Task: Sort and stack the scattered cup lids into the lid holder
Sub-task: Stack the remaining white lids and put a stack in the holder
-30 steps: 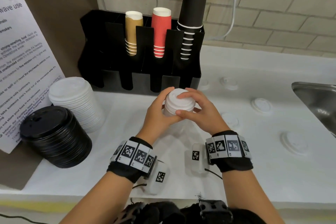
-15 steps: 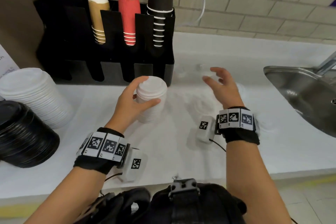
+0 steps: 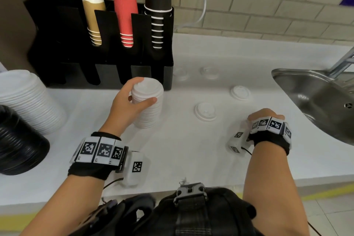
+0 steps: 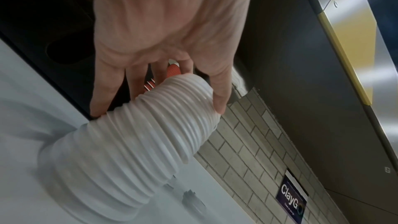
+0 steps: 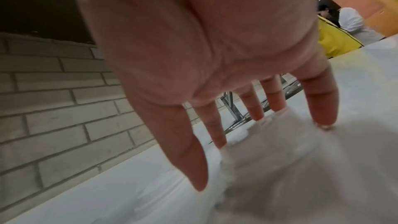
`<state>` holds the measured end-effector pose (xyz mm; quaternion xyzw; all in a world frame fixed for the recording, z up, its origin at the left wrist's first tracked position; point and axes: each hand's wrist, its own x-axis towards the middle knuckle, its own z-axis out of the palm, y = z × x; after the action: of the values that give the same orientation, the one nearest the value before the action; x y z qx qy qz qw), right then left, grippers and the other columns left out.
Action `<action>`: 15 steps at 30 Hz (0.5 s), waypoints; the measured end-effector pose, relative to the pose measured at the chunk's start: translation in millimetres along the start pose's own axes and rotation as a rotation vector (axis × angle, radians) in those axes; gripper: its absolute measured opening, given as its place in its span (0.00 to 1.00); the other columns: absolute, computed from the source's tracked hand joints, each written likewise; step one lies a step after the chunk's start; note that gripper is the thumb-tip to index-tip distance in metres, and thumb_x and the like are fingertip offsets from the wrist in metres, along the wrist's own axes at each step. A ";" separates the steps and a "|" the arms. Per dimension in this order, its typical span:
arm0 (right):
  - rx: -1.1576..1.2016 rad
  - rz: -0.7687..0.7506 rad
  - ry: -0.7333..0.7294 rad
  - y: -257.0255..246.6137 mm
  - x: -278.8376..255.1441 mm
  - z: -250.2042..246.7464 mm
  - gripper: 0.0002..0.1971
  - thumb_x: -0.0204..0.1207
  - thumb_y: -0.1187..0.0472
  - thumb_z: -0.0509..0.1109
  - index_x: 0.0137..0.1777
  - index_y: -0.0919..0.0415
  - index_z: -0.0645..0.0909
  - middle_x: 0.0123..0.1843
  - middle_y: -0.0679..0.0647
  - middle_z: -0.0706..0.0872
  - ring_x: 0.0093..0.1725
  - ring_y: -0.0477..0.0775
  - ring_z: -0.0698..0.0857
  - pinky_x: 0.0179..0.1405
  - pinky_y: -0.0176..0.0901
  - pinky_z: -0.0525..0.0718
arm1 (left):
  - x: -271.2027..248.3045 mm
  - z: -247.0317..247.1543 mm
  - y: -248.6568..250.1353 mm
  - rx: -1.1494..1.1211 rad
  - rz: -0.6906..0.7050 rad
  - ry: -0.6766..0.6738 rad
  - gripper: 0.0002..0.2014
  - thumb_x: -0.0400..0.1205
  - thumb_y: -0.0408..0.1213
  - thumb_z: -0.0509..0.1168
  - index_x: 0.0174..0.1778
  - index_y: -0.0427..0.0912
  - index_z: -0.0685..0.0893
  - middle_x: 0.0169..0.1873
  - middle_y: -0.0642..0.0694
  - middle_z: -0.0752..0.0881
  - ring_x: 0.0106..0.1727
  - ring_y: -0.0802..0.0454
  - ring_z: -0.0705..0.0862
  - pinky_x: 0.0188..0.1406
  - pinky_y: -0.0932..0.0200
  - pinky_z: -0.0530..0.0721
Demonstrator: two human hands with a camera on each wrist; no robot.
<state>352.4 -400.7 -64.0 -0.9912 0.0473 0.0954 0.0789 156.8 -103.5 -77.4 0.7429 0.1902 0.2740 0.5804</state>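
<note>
My left hand [image 3: 143,91] grips a tall stack of small white lids [image 3: 148,113] that stands on the white counter, just in front of the black lid holder [image 3: 76,53]. In the left wrist view the left hand [image 4: 159,108] has thumb and fingers curled round the top of the stack [image 4: 133,142]. My right hand [image 3: 265,114] is low over the counter near the sink, its fingers hidden behind the wrist. The right wrist view shows the right hand [image 5: 258,151] with straight, spread fingers, tips on a blurred white lid [image 5: 280,168]. Loose white lids [image 3: 206,111] [image 3: 240,92] [image 3: 209,72] lie between the hands.
The holder carries brown cups [image 3: 93,19], red cups [image 3: 125,17] and black cups [image 3: 158,5]. A leaning stack of large white lids [image 3: 26,99] and a stack of black lids [image 3: 17,140] sit at the left. A steel sink [image 3: 316,101] bounds the right.
My right hand let go of the lid stack and moved right and nearer, down to the counter beside the sink. The left hand keeps hold of the stack.
</note>
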 end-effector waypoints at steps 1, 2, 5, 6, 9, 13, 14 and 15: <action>-0.013 0.016 0.058 1.2 -3.6 0.4 0.12 0.79 0.65 0.65 0.61 0.64 0.82 0.62 0.70 0.79 0.61 0.70 0.75 0.63 0.55 0.79 | -0.1 0.3 1.0 0.002 -0.005 -0.001 0.26 0.75 0.38 0.77 0.67 0.57 0.78 0.59 0.68 0.78 0.62 0.63 0.78 0.56 0.64 0.79; 0.024 0.031 0.079 0.7 -5.8 -0.8 0.13 0.79 0.63 0.65 0.62 0.64 0.81 0.63 0.70 0.78 0.63 0.71 0.75 0.66 0.58 0.77 | 0.0 0.5 2.0 0.005 -0.010 0.002 0.26 0.75 0.38 0.77 0.67 0.57 0.78 0.59 0.68 0.78 0.61 0.61 0.78 0.55 0.64 0.79; 0.100 -0.008 0.062 0.2 -2.4 -1.5 0.16 0.78 0.63 0.67 0.66 0.63 0.78 0.65 0.70 0.78 0.66 0.71 0.75 0.68 0.59 0.76 | 0.3 1.3 3.9 0.026 -0.017 0.021 0.26 0.74 0.39 0.78 0.67 0.57 0.78 0.58 0.69 0.77 0.61 0.57 0.77 0.54 0.64 0.78; 0.087 -0.029 0.054 0.2 -0.2 -1.3 0.16 0.78 0.63 0.67 0.66 0.63 0.78 0.65 0.69 0.80 0.66 0.70 0.75 0.68 0.58 0.75 | 0.1 1.8 4.6 0.036 -0.012 0.028 0.26 0.74 0.39 0.78 0.66 0.57 0.78 0.58 0.70 0.77 0.61 0.57 0.77 0.54 0.64 0.78; 0.135 -0.020 0.035 -7.1 6.2 -4.3 0.18 0.80 0.62 0.66 0.68 0.63 0.75 0.66 0.71 0.77 0.68 0.71 0.72 0.70 0.59 0.73 | 0.1 2.5 6.0 0.069 0.015 0.036 0.28 0.72 0.37 0.79 0.67 0.54 0.78 0.59 0.67 0.77 0.63 0.56 0.76 0.58 0.62 0.79; 0.304 -0.043 -0.083 -31.5 6.7 -21.8 0.24 0.78 0.53 0.67 0.74 0.52 0.70 0.71 0.69 0.73 0.68 0.71 0.75 0.68 0.58 0.73 | 0.7 0.1 7.1 0.082 0.028 0.025 0.31 0.71 0.35 0.80 0.69 0.51 0.77 0.61 0.61 0.78 0.65 0.57 0.75 0.62 0.63 0.78; 0.351 -0.094 -0.110 -39.8 4.7 -26.3 0.24 0.77 0.51 0.67 0.73 0.50 0.70 0.71 0.67 0.74 0.66 0.70 0.77 0.65 0.56 0.75 | 0.8 -0.6 6.9 0.078 0.026 0.021 0.32 0.70 0.35 0.81 0.69 0.52 0.76 0.62 0.61 0.78 0.65 0.57 0.75 0.61 0.65 0.77; 0.411 -0.156 -0.140 -49.2 1.9 -29.6 0.24 0.77 0.48 0.67 0.73 0.49 0.70 0.70 0.65 0.75 0.63 0.67 0.79 0.61 0.54 0.77 | 0.6 -1.0 6.3 0.073 0.021 0.018 0.34 0.70 0.35 0.81 0.70 0.53 0.75 0.63 0.59 0.78 0.65 0.57 0.75 0.61 0.66 0.76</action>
<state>365.0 -357.4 -28.4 -0.9458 -0.0165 0.1462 0.2894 156.5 -103.9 -71.0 0.7630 0.1976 0.2795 0.5483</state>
